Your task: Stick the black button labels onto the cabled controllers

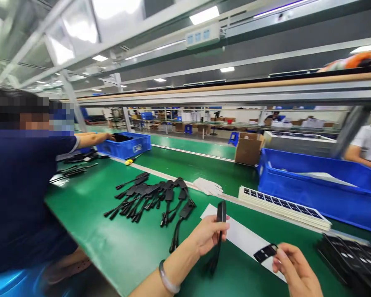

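My left hand (207,234), with a bangle on its wrist, is closed round a black cable box (221,212) held upright, its leads hanging down below. In my right hand (295,268), thumb and finger pinch one end of a black label (266,253) with small pale marks. Beneath the label lies a white backing sheet (243,237) on the green table. Several more black cable boxes (150,189) with leads are heaped left of my hands. At the right edge sits a stack of black pieces (352,260) with pale marks.
Sheets of black labels (281,206) are piled before a large blue bin (315,177). A white glove (208,186) lies on the table's strip. At left, a co-worker (21,185) reaches into a blue crate (126,146). A cardboard box (249,149) stands farther back.
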Available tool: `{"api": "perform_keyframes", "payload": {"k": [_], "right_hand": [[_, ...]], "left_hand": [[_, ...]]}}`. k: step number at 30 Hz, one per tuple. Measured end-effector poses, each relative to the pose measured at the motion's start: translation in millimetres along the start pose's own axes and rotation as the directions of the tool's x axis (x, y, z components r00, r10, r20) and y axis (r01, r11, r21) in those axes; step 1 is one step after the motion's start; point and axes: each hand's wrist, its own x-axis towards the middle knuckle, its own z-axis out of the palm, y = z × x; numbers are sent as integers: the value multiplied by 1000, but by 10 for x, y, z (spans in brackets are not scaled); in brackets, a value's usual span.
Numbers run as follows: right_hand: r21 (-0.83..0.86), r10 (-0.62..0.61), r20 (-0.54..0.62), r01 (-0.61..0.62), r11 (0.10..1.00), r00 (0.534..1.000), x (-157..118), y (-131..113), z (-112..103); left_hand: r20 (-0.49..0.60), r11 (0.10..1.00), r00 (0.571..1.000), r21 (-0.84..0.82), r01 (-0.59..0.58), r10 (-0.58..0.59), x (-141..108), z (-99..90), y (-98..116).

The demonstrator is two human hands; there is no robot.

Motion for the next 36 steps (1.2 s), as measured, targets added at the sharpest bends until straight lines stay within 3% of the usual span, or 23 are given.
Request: {"api": "perform_keyframes", "payload": {"k": [4, 8, 20, 36], "right_hand": [[80, 3, 26, -5, 997, 1000, -42, -202, 67], [48, -25, 47, 23, 999, 999, -80, -309, 74], [-87, -13, 115, 23, 996, 993, -108, -361, 127], [-103, 50, 144, -35, 994, 988, -132, -371, 140]], "left_hand": [[153, 971, 981, -187, 146, -118, -142, 290, -317], [235, 974, 963, -147, 172, -135, -227, 410, -469], [354, 957, 903, -70, 283, -241, -306, 445, -442], [395, 960, 888, -43, 275, -237, -322, 459, -447]]}}
